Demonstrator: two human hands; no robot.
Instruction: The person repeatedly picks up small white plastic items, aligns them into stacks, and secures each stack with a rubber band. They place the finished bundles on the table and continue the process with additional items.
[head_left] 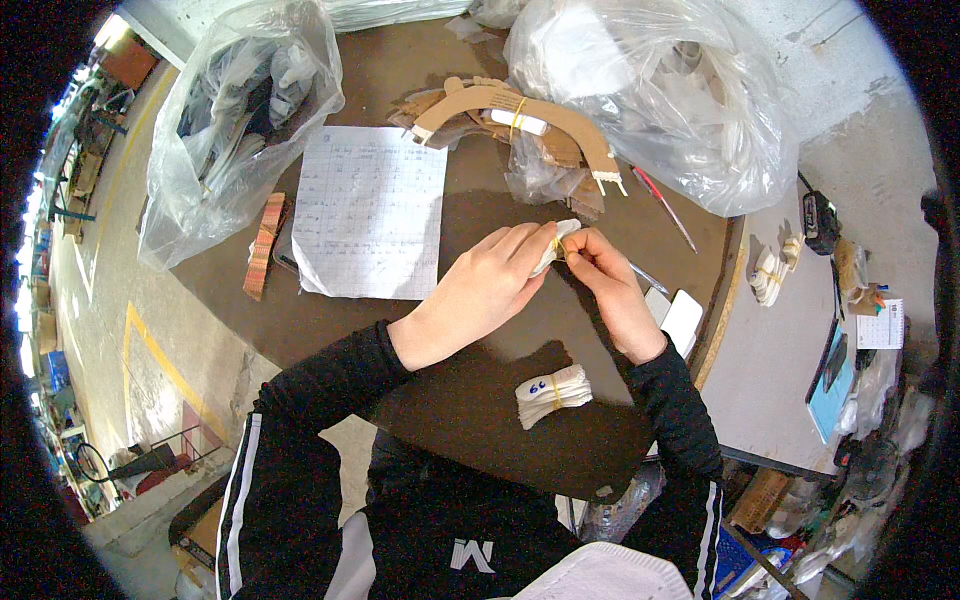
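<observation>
- The small white bundle point(556, 243) sits between my two hands above the middle of the round brown table point(460, 400), with a yellow rubber band point(559, 249) going round it.
- My left hand point(490, 285) is closed around the bundle's lower end; my right hand point(600, 262) pinches the band against its upper end.
- I judge it light, soft and squashy, so it is best held round the middle, where the band bites.
- A finished banded bundle point(553, 394) lies toward the table's near edge.
- A handwritten sheet point(370, 212) lies toward the left; curved cardboard pieces point(520, 125) and clear plastic bags point(650, 90) crowd the far edge.
</observation>
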